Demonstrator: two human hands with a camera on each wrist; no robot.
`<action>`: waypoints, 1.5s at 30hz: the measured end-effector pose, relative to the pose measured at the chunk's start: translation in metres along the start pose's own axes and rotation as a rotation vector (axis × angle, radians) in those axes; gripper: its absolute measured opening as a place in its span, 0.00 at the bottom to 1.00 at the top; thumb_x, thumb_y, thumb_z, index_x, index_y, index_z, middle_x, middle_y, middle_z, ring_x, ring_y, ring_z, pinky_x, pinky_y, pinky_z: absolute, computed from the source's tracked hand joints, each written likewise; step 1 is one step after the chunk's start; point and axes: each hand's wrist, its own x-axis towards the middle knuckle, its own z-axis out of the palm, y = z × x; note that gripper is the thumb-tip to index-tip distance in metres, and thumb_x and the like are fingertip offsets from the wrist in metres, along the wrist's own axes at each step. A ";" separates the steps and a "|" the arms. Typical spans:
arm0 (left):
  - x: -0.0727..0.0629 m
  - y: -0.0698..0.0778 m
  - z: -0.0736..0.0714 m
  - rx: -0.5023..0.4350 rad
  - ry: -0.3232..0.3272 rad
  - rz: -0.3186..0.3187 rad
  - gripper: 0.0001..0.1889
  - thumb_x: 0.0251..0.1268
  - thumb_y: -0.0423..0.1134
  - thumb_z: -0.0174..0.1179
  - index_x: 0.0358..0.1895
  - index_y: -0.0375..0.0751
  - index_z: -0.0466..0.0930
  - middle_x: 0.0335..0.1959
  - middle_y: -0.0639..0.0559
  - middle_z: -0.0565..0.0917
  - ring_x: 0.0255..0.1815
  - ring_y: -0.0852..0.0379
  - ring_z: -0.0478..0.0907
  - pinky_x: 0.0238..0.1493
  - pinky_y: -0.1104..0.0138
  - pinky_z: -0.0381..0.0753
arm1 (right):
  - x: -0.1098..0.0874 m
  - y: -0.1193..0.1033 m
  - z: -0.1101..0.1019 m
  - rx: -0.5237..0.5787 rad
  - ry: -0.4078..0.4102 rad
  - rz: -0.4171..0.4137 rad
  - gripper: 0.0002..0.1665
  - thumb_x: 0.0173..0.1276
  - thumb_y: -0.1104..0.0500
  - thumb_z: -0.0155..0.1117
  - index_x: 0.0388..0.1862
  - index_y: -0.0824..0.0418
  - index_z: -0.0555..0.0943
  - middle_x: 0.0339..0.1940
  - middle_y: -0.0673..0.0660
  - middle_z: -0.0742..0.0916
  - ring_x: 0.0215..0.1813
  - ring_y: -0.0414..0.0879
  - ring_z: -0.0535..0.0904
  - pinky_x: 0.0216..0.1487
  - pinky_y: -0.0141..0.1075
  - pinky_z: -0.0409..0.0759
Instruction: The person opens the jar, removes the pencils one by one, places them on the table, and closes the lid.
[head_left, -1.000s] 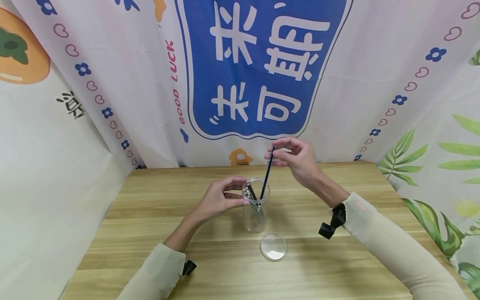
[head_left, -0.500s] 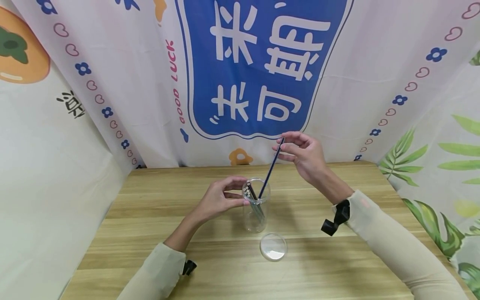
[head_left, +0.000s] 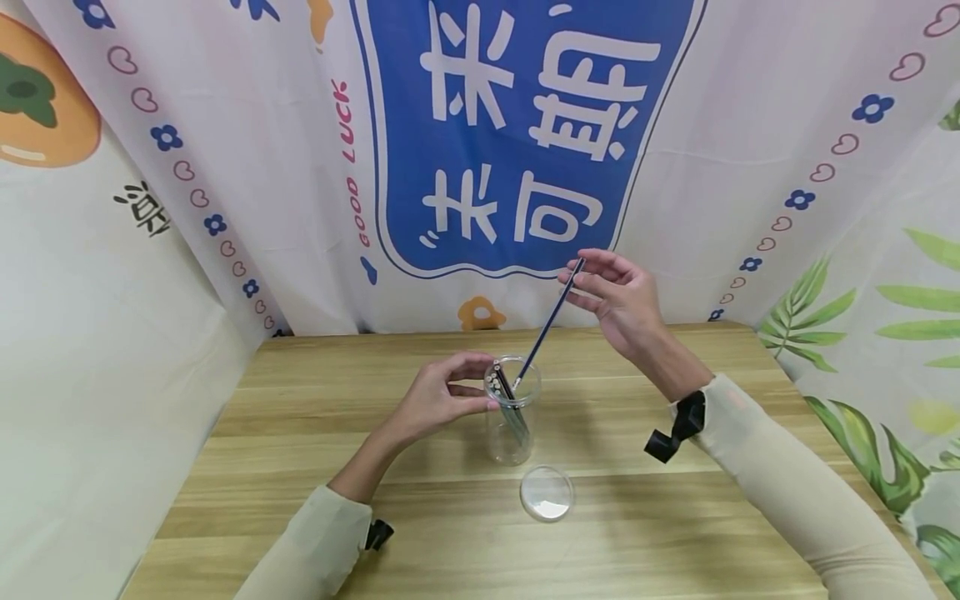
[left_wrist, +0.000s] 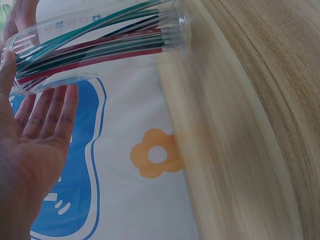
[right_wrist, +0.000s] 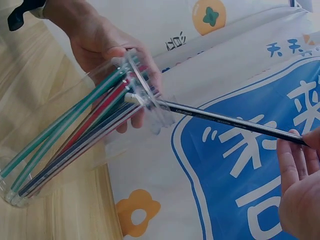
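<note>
A clear plastic jar (head_left: 512,450) stands upright on the wooden table, holding several green, red and dark pencils (right_wrist: 75,130) that lean to one side. Near its rim, my left hand (head_left: 433,402) grips the jar between thumb and fingers. My right hand (head_left: 632,304), raised behind and to the right of the jar, pinches the upper end of a dark blue pencil (head_left: 551,321). That pencil slants down to the left. In the right wrist view its white eraser (right_wrist: 132,98) end is just inside the jar's mouth.
A round clear lid (head_left: 547,493) lies flat on the table (head_left: 420,533), in front of the jar. A printed curtain (head_left: 420,308) hangs along the table's back edge, behind my right hand.
My right hand has moved up and to the right, drawing the dark blue pencil farther out of the jar and tilting it more. The left hand and jar have stayed put.
</note>
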 end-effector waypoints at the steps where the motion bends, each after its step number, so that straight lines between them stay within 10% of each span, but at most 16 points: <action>1: 0.000 0.000 0.000 0.001 0.000 0.000 0.32 0.56 0.30 0.80 0.65 0.36 0.81 0.60 0.39 0.86 0.58 0.43 0.87 0.60 0.48 0.88 | 0.001 -0.001 0.000 0.012 0.015 0.002 0.15 0.73 0.78 0.64 0.52 0.65 0.86 0.43 0.59 0.92 0.46 0.52 0.93 0.47 0.43 0.93; 22: -0.002 0.000 0.002 -0.023 -0.002 -0.001 0.31 0.56 0.28 0.80 0.65 0.35 0.80 0.60 0.37 0.86 0.58 0.42 0.86 0.55 0.59 0.91 | 0.003 -0.015 -0.028 0.139 0.139 0.024 0.15 0.70 0.77 0.68 0.51 0.65 0.87 0.45 0.60 0.91 0.44 0.51 0.92 0.45 0.41 0.93; 45: 0.001 0.000 -0.001 0.013 0.003 -0.015 0.32 0.57 0.31 0.81 0.66 0.36 0.81 0.60 0.40 0.87 0.60 0.42 0.86 0.59 0.56 0.89 | -0.005 0.006 -0.074 -0.088 0.137 0.212 0.13 0.72 0.73 0.69 0.52 0.63 0.88 0.47 0.59 0.92 0.46 0.48 0.92 0.52 0.41 0.92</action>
